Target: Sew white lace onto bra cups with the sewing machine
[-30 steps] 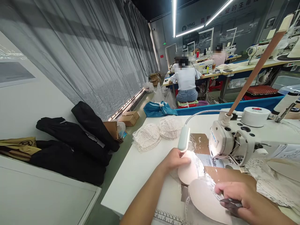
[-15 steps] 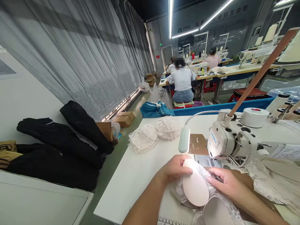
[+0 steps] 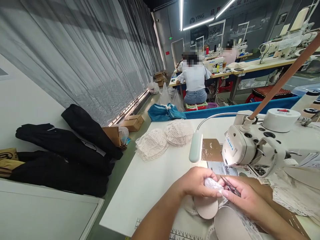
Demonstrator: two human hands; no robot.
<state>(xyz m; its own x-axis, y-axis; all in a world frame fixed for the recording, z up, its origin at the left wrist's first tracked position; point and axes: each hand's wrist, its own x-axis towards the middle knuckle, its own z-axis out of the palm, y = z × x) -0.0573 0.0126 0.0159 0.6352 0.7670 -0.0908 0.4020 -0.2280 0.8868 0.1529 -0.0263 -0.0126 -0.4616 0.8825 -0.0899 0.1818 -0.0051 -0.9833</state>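
Observation:
A white lace bra with pale foam cups lies at the front of the sewing table; its upper cup [image 3: 206, 208] is partly covered by my left hand [image 3: 198, 182]. That hand is closed, pinching the lace edge [image 3: 212, 184] between thumb and fingers. My right hand [image 3: 246, 193] holds slim metal tweezers [image 3: 231, 186], tips pointing up and left, while its thumb and finger also touch the lace. A second cup [image 3: 228, 223] rests below, nearer the table's front edge. Just beyond my hands stands the white sewing machine [image 3: 237, 146], its needle area lit.
Two stacks of lace cups [image 3: 152, 145] sit at the table's far left. A lamp [image 3: 196, 146] on a bendable neck hangs beside the machine head. More lace pieces [image 3: 287, 200] lie at right. A printed ruler [image 3: 185, 234] marks the front. Ahead, a co-worker [image 3: 195, 78] sits at another table.
My left hand has moved right and over the upper cup, folding the lace toward my right hand. The cup shows less now. The view has shifted slightly.

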